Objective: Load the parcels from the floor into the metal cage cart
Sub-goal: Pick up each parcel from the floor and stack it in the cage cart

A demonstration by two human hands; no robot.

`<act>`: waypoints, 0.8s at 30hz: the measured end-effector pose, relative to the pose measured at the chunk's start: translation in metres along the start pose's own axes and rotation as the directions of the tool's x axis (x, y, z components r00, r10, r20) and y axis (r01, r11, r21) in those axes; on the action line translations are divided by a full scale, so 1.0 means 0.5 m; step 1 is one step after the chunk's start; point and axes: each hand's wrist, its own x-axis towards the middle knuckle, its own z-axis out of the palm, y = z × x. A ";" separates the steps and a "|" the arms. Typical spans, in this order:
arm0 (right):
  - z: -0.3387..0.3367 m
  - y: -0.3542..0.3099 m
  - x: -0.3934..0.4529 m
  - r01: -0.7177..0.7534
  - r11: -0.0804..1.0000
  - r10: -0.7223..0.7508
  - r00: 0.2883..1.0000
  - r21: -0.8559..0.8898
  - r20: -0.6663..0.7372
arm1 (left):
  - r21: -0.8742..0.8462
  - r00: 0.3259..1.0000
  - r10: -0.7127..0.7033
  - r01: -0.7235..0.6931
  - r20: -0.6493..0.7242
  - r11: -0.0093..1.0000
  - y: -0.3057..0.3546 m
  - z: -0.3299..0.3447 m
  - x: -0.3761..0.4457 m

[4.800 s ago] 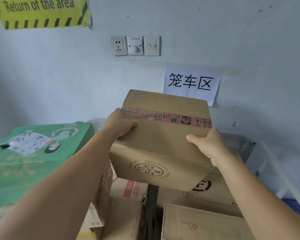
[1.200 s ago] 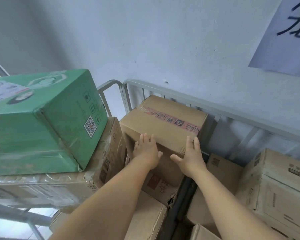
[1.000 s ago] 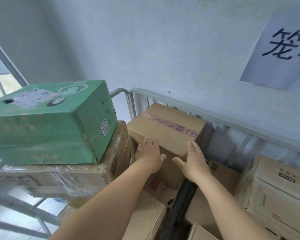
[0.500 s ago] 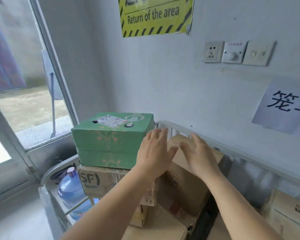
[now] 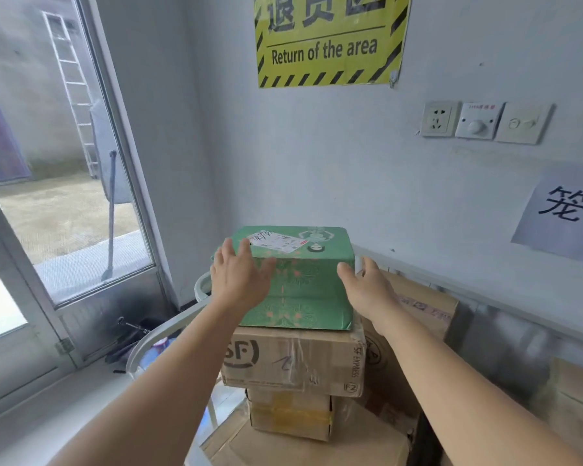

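Note:
A green parcel (image 5: pixel 303 284) with a white label sits on top of a stack of brown cartons inside the metal cage cart (image 5: pixel 478 290). My left hand (image 5: pixel 239 274) is spread open at the green parcel's near left corner. My right hand (image 5: pixel 367 287) is open beside its right edge; I cannot tell whether either hand touches it. The brown taped carton (image 5: pixel 424 307) stands behind my right hand against the cart's back rail. Below the green parcel is an SF Express carton (image 5: pixel 293 361).
The cart's curved left rail (image 5: pixel 155 341) stands close to a glass door (image 5: pixel 64 196). More cartons (image 5: pixel 572 398) fill the cart's right side. A yellow sign, wall sockets and a paper sign hang on the wall behind.
Both hands set the brown taped carton down in the cart's back corner, let go of it and moved left to the green parcel. My view swung up and left.

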 end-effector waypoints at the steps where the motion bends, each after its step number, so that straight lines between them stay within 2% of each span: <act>1: 0.008 -0.005 0.005 -0.019 1.000 0.019 1.000 0.001 -0.006 | -0.016 0.999 -0.029 0.030 0.016 0.999 -0.013 0.000 0.011; 4: 0.028 -0.019 0.020 -0.067 0.998 0.067 0.997 0.004 -0.032 | -0.064 0.993 -0.108 0.111 0.041 0.992 -0.042 0.005 0.041; 8: 0.048 -0.030 0.030 -0.097 0.995 0.098 0.993 0.020 -0.063 | -0.263 0.983 -0.177 0.185 0.053 0.947 -0.068 0.015 0.068; 12: 0.062 -0.029 0.031 -0.117 0.992 0.121 0.985 0.041 -0.122 | -0.403 0.986 -0.165 0.163 0.030 0.901 -0.072 0.021 0.070; 19: 0.039 -0.012 0.007 -0.118 0.986 0.146 0.954 0.121 -0.263 | -0.471 0.991 -0.122 0.085 -0.049 0.878 -0.056 0.016 0.045; 24: -0.024 0.016 -0.041 -0.131 0.977 0.186 0.907 0.166 -0.378 | -0.538 0.998 -0.044 0.014 -0.044 0.843 -0.004 0.015 0.010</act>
